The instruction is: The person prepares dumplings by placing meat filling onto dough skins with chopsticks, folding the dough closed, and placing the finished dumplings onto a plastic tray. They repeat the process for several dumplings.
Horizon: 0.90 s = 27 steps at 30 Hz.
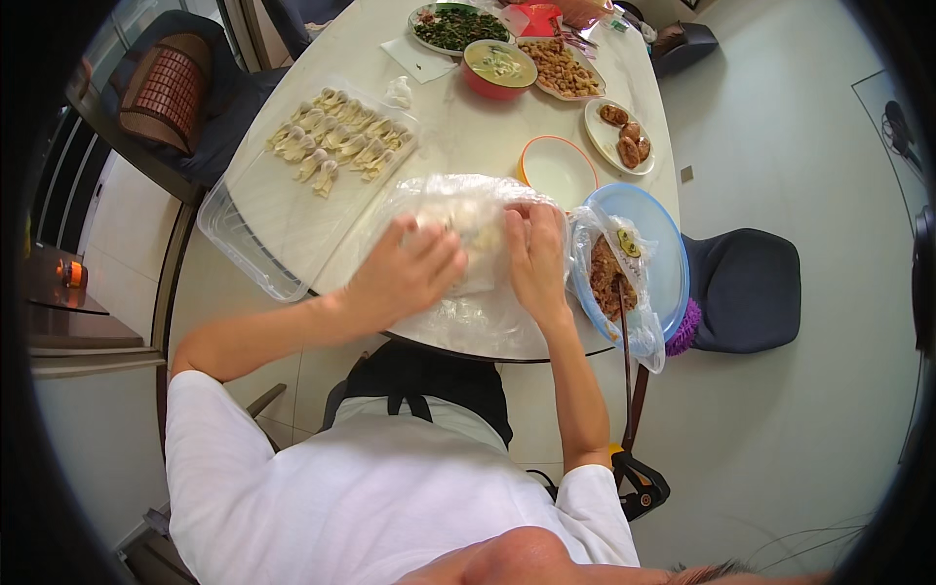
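A clear plastic bag (478,317) lies crumpled on the table in front of me, with pale wrappers or dough (478,239) inside, blurred by the film. Over its left part is my left hand (414,261), slightly smeared by motion, fingers apart and apparently holding nothing. My right hand (534,255) bends its fingers over the bag's right part and seems to pinch the film; the fingertips are partly hidden. Left of the bag, folded wontons (336,136) stand in rows in a clear plastic tray (255,255).
At right, a blue basin (671,263) holds a bag of minced filling (606,283) with chopsticks (626,341). An orange-rimmed bowl (558,168) stands behind the bag. Farther back are a red soup bowl (497,90), plates of greens (458,27), nuggets (561,68) and browned pieces (629,146).
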{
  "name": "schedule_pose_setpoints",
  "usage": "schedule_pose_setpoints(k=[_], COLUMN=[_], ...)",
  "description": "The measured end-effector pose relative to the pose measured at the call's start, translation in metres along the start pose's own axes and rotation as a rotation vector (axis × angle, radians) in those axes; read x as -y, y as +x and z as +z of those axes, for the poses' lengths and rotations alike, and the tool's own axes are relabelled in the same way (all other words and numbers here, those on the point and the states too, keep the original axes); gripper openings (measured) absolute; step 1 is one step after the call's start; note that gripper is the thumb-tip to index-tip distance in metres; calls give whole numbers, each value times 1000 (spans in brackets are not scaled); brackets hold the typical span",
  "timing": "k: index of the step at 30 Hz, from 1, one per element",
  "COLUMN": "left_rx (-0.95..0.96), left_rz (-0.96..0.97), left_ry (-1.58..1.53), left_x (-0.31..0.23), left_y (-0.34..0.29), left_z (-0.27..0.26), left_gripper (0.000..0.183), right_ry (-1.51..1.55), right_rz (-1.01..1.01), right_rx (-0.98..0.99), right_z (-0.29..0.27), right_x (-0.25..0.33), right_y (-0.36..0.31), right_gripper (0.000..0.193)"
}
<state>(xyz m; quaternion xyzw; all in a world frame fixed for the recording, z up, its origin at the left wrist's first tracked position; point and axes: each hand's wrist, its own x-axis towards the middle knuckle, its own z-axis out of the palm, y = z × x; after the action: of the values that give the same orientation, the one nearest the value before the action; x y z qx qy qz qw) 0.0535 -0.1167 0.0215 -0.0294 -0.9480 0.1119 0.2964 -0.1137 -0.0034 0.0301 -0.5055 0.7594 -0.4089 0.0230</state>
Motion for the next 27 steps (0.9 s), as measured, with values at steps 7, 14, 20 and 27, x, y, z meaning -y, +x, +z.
schedule_pose_setpoints(k=[7, 14, 20, 27], left_rx=[18, 38, 307, 186], left_rz=[-217, -194, -225, -310], left_ry=[-422, -372, -427, -488], left_x=[-5, 15, 16, 31], left_y=[1, 31, 61, 66], left_z=[-29, -12, 9, 24], left_gripper=[43, 40, 30, 13], right_ry=[100, 53, 67, 142], right_rz=[-41, -37, 45, 56], right_rx=[8, 55, 1, -16], right_z=[-11, -7, -1, -6], right_x=[6, -3, -10, -8], right_y=[-18, -10, -10, -10], right_gripper=[18, 29, 36, 39])
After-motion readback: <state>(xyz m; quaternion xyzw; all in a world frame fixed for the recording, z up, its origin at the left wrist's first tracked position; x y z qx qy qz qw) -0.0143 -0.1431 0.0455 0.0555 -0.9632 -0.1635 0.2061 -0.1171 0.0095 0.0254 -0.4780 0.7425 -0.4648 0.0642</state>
